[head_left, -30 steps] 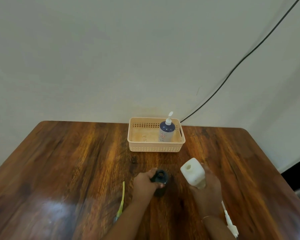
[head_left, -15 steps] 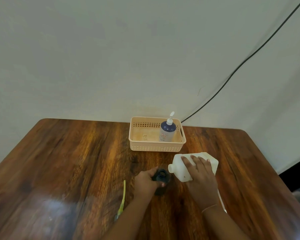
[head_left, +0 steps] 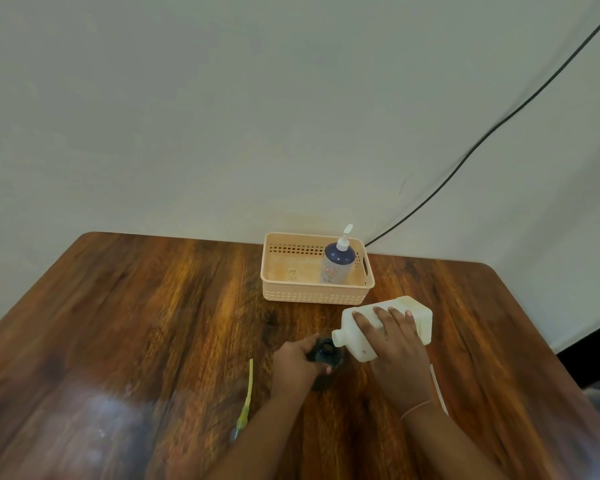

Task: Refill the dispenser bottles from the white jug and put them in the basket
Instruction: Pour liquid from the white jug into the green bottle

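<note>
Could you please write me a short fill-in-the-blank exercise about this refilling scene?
1. The right hand tips the white jug toward the open neck of the dark bottle, which the ____ hand steadies.
2. The bottle with a pump stands inside the ____.
3. The yellow pump tube lies on the table to the ____ of the left hand.

Missing words: left; basket; left

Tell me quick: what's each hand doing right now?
Left hand: closed around the open dark bottle.
Right hand: gripping the tipped white jug.
</note>
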